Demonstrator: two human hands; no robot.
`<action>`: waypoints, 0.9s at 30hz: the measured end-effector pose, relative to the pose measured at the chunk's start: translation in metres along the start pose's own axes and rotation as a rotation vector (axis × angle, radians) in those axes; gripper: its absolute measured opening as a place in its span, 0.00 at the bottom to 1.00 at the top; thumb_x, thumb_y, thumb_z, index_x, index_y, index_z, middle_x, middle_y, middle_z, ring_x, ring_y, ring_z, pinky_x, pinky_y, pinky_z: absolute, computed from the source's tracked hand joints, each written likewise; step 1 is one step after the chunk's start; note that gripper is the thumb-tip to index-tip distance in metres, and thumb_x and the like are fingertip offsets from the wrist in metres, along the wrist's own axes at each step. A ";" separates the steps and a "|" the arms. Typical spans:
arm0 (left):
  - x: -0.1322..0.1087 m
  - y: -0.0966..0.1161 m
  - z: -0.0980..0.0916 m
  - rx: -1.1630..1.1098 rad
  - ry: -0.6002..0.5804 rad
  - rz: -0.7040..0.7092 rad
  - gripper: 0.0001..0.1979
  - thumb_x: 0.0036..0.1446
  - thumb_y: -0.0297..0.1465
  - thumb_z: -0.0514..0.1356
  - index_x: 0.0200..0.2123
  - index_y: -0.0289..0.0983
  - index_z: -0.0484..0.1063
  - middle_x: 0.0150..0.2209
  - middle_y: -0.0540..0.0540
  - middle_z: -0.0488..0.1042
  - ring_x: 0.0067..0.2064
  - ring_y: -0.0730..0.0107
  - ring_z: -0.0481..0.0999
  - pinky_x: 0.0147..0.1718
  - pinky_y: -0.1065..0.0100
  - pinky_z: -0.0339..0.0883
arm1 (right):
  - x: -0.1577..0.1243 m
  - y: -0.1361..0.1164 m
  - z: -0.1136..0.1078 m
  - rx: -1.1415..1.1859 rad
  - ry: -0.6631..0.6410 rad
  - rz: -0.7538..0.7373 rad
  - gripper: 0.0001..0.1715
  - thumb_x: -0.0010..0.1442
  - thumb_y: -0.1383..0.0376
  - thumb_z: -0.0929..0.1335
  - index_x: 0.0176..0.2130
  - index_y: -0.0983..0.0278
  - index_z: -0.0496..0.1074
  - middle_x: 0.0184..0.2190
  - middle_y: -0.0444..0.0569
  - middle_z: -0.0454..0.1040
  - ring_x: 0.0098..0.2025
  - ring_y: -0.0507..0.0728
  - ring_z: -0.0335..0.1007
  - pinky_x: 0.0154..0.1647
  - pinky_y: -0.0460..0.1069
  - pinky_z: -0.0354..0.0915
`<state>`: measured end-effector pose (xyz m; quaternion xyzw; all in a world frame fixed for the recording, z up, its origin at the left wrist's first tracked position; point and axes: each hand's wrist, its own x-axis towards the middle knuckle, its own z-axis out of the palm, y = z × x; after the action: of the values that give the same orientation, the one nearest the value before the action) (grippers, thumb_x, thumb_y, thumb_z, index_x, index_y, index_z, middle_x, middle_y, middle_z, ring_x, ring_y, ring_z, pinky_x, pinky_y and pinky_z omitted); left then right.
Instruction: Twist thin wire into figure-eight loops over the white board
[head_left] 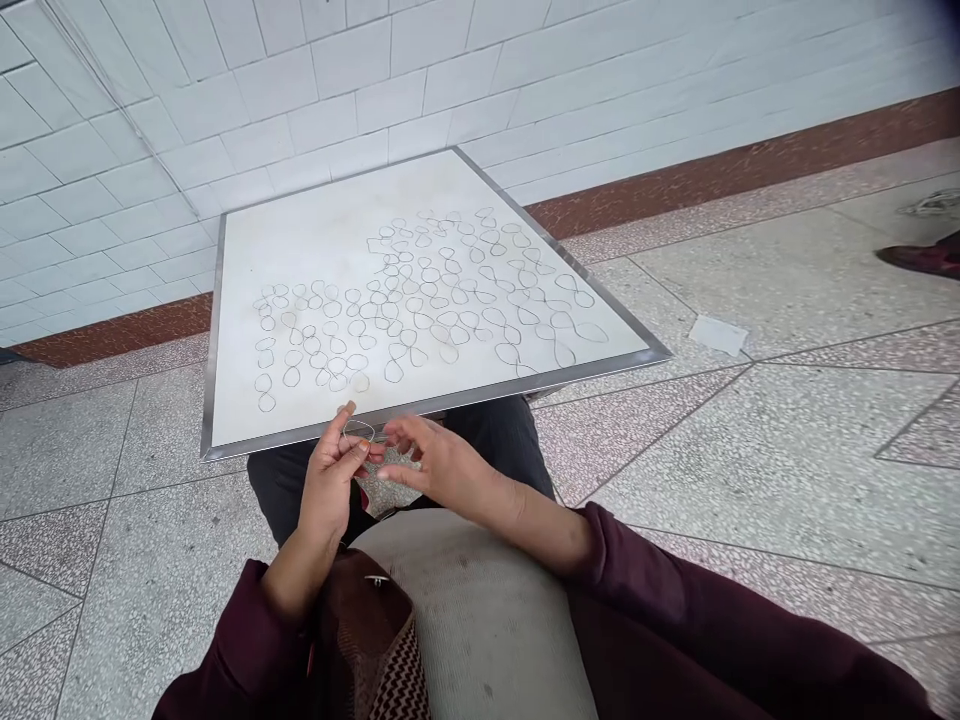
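Note:
My left hand (334,480) pinches a thin wire loop (358,431) just in front of the near edge of a white board (247,400) with a metal rim. My right hand (435,462) hovers beside it, fingers spread and slightly curled, fingertips close to the loop. Several finished figure-eight wire loops (420,300) lie spread over the board's middle and right.
The board rests low in front of my knees, against a white tiled wall (225,100). Terrazzo floor surrounds it. A scrap of paper (718,334) lies on the floor at right, and a person's shoe (919,258) shows at the far right edge.

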<state>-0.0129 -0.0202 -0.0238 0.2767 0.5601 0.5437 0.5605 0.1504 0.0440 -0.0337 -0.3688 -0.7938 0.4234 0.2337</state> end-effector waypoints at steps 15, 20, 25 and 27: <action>-0.006 -0.006 0.004 0.068 -0.020 0.159 0.28 0.61 0.32 0.58 0.65 0.41 0.61 0.27 0.54 0.68 0.34 0.68 0.70 0.45 0.64 0.63 | -0.001 0.006 0.007 -0.350 0.069 -0.427 0.17 0.68 0.56 0.66 0.51 0.63 0.69 0.38 0.54 0.76 0.39 0.62 0.74 0.41 0.59 0.74; -0.005 -0.007 0.004 0.111 -0.030 0.162 0.28 0.62 0.33 0.58 0.65 0.41 0.61 0.27 0.53 0.68 0.33 0.68 0.70 0.45 0.64 0.63 | -0.002 0.011 0.006 -0.371 0.057 -0.464 0.17 0.68 0.59 0.66 0.53 0.64 0.68 0.42 0.55 0.77 0.42 0.64 0.74 0.43 0.60 0.75; -0.004 -0.012 0.012 0.053 0.028 0.199 0.28 0.63 0.34 0.58 0.65 0.40 0.61 0.28 0.53 0.68 0.34 0.69 0.69 0.47 0.64 0.62 | 0.000 0.018 0.008 -0.383 0.078 -0.468 0.17 0.71 0.60 0.63 0.56 0.63 0.67 0.44 0.56 0.77 0.44 0.63 0.76 0.46 0.60 0.75; -0.004 -0.014 0.015 0.018 0.045 0.228 0.28 0.64 0.35 0.57 0.66 0.40 0.60 0.28 0.53 0.68 0.34 0.69 0.69 0.47 0.65 0.61 | 0.000 0.018 0.009 -0.400 0.095 -0.460 0.17 0.71 0.59 0.62 0.55 0.64 0.67 0.45 0.56 0.77 0.43 0.62 0.76 0.45 0.60 0.76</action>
<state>0.0062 -0.0232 -0.0318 0.3313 0.5422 0.6053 0.4795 0.1514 0.0459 -0.0532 -0.2374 -0.9123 0.1769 0.2829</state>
